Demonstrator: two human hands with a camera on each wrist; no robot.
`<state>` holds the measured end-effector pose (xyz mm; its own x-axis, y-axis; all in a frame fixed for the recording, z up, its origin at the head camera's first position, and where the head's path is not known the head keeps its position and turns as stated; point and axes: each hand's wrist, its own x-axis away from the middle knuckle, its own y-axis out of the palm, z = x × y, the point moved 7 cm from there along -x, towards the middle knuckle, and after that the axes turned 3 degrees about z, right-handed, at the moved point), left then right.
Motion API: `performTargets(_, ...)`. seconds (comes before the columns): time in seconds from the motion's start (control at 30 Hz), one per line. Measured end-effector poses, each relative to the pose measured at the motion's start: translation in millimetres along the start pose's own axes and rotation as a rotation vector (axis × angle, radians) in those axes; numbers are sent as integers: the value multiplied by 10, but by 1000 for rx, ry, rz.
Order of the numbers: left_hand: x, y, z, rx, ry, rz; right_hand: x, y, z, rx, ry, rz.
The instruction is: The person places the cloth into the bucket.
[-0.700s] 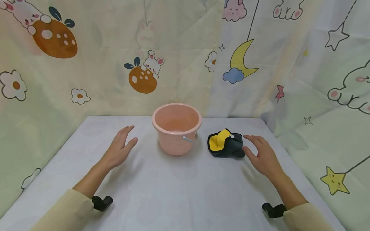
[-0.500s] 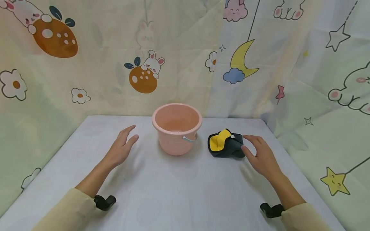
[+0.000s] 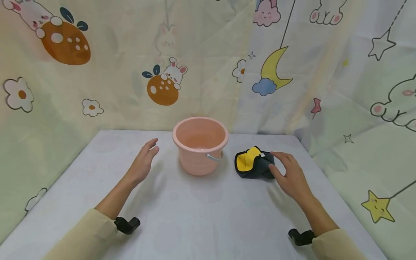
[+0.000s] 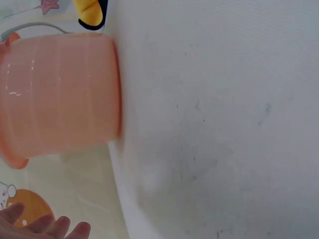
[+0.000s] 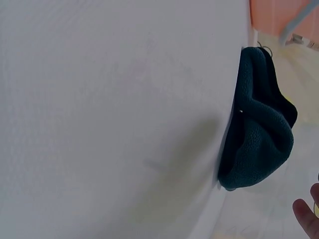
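Observation:
A crumpled cloth (image 3: 255,162), dark grey on one face and yellow on the other with a black edge, lies on the table. My right hand (image 3: 290,177) hovers at its right side, thumb and fingers spread apart. In the right wrist view, a gap shows between the fingertips (image 5: 305,215) and the cloth (image 5: 259,124). Left of the cloth stands a pink bucket (image 3: 199,159), upright, with a pale handle hanging at its side. My left hand (image 3: 142,164) is held above the table, left of the bucket, holding nothing; its fingers (image 4: 60,228) appear low in the left wrist view.
A white cloth covers the table (image 3: 201,216). Behind and beside it hangs a printed curtain (image 3: 208,72) with bunnies, stars and a moon. Each wrist wears a black camera mount, one left (image 3: 128,225) and one right (image 3: 301,237).
My left hand has moved slightly right and away from me, nearer the bucket. My right hand has shifted a little left toward the cloth. Bucket and cloth stay put.

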<state>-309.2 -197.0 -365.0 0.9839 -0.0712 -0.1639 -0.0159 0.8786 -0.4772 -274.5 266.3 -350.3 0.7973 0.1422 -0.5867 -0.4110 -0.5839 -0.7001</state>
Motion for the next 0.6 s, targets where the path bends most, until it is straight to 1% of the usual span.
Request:
performTargets(0.17, -22, 97, 58, 52, 4, -1, -17, 49, 11, -26, 3, 5)
performTargets(0.3, -54, 159, 97, 102, 2, 0, -33, 70, 21, -42, 21, 3)
performTargets(0.43, -116, 220, 111, 165, -25, 6, -44, 84, 19, -47, 52, -11)
performTargets(0.6, -178, 317, 102, 177, -57, 10, -59, 139, 3, -68, 94, -63)
